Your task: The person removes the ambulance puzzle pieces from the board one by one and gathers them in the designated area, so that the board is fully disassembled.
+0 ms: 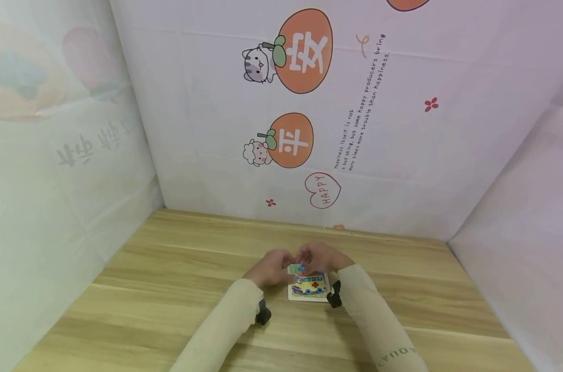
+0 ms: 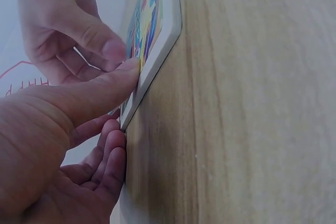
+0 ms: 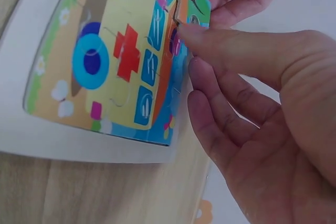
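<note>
A jigsaw puzzle (image 1: 313,285) with a yellow ambulance picture lies in a white frame on the wooden table. Both hands meet at its far edge. In the right wrist view, a green-and-blue puzzle piece (image 3: 198,4) sticks out past the far edge of the picture. My left hand (image 1: 272,267) pinches this piece at the far left corner, thumb above and curled fingers beside the frame. From the far side, my right hand (image 1: 322,257) pinches at the same piece, its thumb against the orange roof part. The fingertips partly hide the contact.
The wooden table (image 1: 179,289) extends around the puzzle. A white printed cloth wall (image 1: 225,155) rises behind it, with further white cloth walls on the left (image 1: 44,206) and right (image 1: 518,206).
</note>
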`<control>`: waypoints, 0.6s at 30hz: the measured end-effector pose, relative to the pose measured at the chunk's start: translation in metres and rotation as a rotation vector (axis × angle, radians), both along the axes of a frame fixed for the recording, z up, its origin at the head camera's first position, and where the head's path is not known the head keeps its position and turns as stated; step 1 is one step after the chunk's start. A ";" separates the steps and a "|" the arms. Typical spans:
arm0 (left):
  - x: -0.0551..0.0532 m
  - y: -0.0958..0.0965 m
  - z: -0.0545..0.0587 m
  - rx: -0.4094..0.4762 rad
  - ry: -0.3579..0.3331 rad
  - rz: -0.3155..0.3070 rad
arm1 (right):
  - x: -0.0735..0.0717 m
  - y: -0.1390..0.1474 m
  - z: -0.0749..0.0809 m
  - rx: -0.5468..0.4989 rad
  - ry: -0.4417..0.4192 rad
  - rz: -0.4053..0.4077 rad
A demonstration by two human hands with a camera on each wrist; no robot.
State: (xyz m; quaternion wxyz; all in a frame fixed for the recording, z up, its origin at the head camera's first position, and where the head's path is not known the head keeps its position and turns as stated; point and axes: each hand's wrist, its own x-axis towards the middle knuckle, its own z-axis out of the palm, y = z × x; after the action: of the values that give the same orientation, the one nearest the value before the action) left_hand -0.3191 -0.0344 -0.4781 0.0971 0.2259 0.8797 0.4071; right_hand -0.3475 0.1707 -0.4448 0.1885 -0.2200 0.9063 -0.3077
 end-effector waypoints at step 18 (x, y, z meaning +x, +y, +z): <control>0.005 -0.002 0.004 -0.017 -0.006 0.014 | -0.008 0.029 0.017 0.034 0.142 0.053</control>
State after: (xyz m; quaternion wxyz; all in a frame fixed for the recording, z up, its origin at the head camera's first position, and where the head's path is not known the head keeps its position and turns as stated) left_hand -0.3144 -0.0367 -0.4742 0.0988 0.2179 0.8842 0.4011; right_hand -0.3553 0.1995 -0.4282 0.1357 -0.2618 0.9164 -0.2706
